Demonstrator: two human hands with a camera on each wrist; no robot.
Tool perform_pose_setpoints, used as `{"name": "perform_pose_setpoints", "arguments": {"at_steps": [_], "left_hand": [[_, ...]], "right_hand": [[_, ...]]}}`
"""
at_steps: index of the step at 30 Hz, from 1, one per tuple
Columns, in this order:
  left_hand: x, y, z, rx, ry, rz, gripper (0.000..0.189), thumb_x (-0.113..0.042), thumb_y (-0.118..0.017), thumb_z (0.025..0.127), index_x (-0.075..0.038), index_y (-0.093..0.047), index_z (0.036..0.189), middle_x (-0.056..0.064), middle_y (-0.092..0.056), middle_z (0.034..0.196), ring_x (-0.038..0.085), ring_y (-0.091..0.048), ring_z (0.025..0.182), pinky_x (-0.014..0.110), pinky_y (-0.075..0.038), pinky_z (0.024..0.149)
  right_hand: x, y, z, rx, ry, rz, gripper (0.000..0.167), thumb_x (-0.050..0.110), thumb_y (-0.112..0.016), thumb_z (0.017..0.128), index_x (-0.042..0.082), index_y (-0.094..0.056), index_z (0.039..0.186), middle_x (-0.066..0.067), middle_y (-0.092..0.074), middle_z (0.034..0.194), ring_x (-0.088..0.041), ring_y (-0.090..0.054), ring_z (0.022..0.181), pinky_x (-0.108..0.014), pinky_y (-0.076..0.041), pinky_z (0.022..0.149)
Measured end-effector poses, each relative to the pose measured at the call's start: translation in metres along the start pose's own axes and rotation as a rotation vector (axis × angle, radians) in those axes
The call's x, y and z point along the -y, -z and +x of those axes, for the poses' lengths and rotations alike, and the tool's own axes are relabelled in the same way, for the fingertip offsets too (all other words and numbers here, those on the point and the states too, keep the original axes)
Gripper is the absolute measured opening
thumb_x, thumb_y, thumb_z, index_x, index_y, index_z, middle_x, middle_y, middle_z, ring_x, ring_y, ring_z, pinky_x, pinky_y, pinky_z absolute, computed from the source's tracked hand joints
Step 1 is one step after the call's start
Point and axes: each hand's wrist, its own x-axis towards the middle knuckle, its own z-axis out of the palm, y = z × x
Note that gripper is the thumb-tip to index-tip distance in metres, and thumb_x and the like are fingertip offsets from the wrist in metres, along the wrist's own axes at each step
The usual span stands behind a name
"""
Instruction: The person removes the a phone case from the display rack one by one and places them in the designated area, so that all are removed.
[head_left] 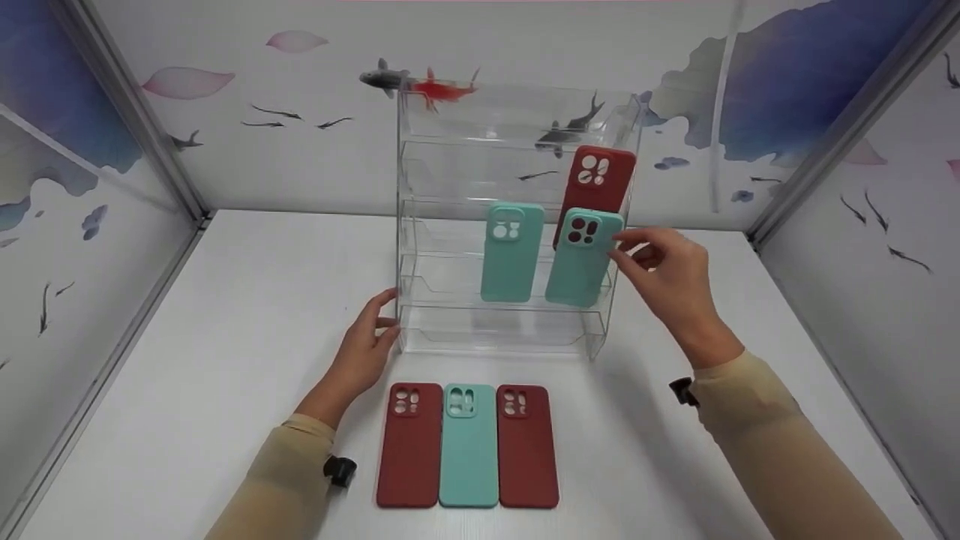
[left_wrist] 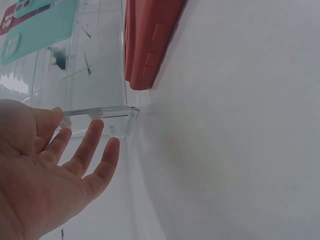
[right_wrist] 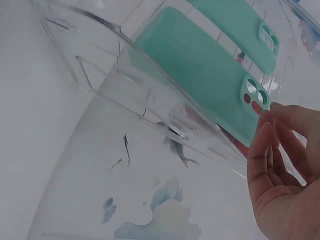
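Note:
A clear acrylic rack [head_left: 495,351] with several tiers stands upright on the white table. My right hand [head_left: 670,274] pinches the upper right edge of a turquoise phone case [head_left: 577,266] between thumb and fingertips; the right wrist view shows this grip near the case's camera cutouts [right_wrist: 256,95]. That case leans in a middle tier, overlapping a red phone case [head_left: 604,187] in the tier behind. To its left leans another turquoise case [head_left: 513,270]. My left hand [head_left: 364,352] holds the rack's left side panel [left_wrist: 107,110] at its front edge, thumb and fingers on either side.
In front of the rack, a red case [head_left: 409,461], a turquoise case [head_left: 469,461] and a red case [head_left: 528,461] lie side by side on the table [head_left: 247,322]. Behind stands a white wall [head_left: 300,165] with painted fish; side walls [head_left: 885,225] enclose the table.

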Motion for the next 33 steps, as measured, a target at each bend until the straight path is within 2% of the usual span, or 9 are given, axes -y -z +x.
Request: {"name": "perform_pose_setpoints", "arguments": {"at_steps": [4, 9, 17, 22, 28, 33], "left_hand": [[0.000, 0.000, 0.001, -0.004, -0.005, -0.007, 0.060, -0.014, -0.049, 0.110, -0.024, -0.025, 0.163, 0.010, -0.042, 0.160, 0.031, -0.053, 0.138, 0.051, -0.051, 0.111], [-0.001, -0.001, 0.001, -0.012, -0.009, -0.008, 0.060, -0.013, -0.050, 0.110, -0.024, -0.025, 0.163, 0.009, -0.040, 0.162, 0.031, -0.054, 0.138, 0.051, -0.051, 0.110], [-0.001, -0.005, 0.002, -0.010, -0.008, -0.004, 0.060, -0.013, -0.050, 0.109, -0.022, -0.026, 0.163, 0.010, -0.041, 0.162, 0.032, -0.054, 0.138, 0.052, -0.051, 0.109], [0.001, -0.004, 0.001, -0.018, -0.008, 0.000, 0.060, -0.012, -0.050, 0.109, -0.022, -0.026, 0.163, 0.008, -0.038, 0.164, 0.032, -0.053, 0.139, 0.052, -0.051, 0.110], [0.002, -0.002, 0.001, -0.021, -0.020, 0.009, 0.059, -0.013, -0.050, 0.109, -0.022, -0.026, 0.163, 0.007, -0.038, 0.164, 0.031, -0.054, 0.138, 0.052, -0.051, 0.110], [0.001, -0.002, 0.002, -0.020, -0.022, 0.010, 0.059, -0.013, -0.050, 0.109, -0.021, -0.026, 0.163, 0.007, -0.037, 0.165, 0.030, -0.054, 0.138, 0.052, -0.050, 0.110]], "right_hand": [[-0.002, 0.006, 0.017, -0.068, 0.024, -0.022, 0.024, 0.013, -0.078, 0.093, 0.009, -0.078, 0.117, -0.010, -0.073, 0.101, -0.009, -0.067, 0.078, -0.004, -0.051, 0.075], [-0.009, 0.007, 0.028, -0.049, -0.008, -0.059, 0.030, 0.014, -0.077, 0.094, 0.011, -0.076, 0.124, -0.011, -0.069, 0.104, -0.017, -0.068, 0.082, -0.002, -0.049, 0.076], [-0.020, 0.000, 0.020, -0.054, 0.023, -0.061, 0.030, 0.013, -0.080, 0.092, 0.011, -0.077, 0.121, -0.011, -0.067, 0.105, -0.019, -0.069, 0.081, -0.002, -0.049, 0.077], [-0.020, -0.003, 0.018, -0.061, 0.037, -0.013, 0.028, 0.014, -0.079, 0.093, 0.012, -0.077, 0.121, -0.009, -0.070, 0.110, -0.021, -0.072, 0.088, -0.003, -0.051, 0.082], [-0.020, -0.003, 0.016, -0.041, 0.043, -0.010, 0.031, 0.015, -0.078, 0.094, 0.012, -0.074, 0.124, -0.006, -0.075, 0.117, -0.022, -0.075, 0.095, -0.008, -0.055, 0.085], [-0.019, -0.002, 0.014, -0.054, 0.061, 0.028, 0.027, 0.012, -0.077, 0.093, 0.010, -0.075, 0.120, -0.005, -0.077, 0.114, -0.022, -0.077, 0.094, -0.006, -0.053, 0.085]]}}
